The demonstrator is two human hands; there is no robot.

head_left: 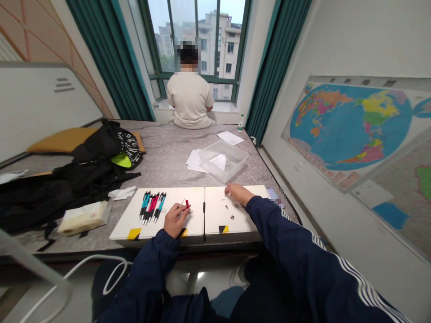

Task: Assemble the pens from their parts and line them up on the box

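My left hand (175,220) is closed around a short red pen barrel (187,204), held upright over the left white board (197,226). A thin refill-like stick (183,202) juts up beside it from the same fingers. Over the right white board (244,229), my right hand (239,194) has its fingertips drawn together near the back edge; whatever they grip is too small to make out. Just in front of that hand lie a tiny spring-like piece (223,199), a small pointed tip (226,207) and another small part (232,217). Several blue, red and black pens (153,207) lie in a row left of my left hand.
Beyond the boards are a clear plastic bin (232,168), papers (195,161) and a bottle (240,123). A tissue pack (84,217) and a black bag (90,179) lie at left. Someone in a white shirt (189,96) sits by the window, facing away.
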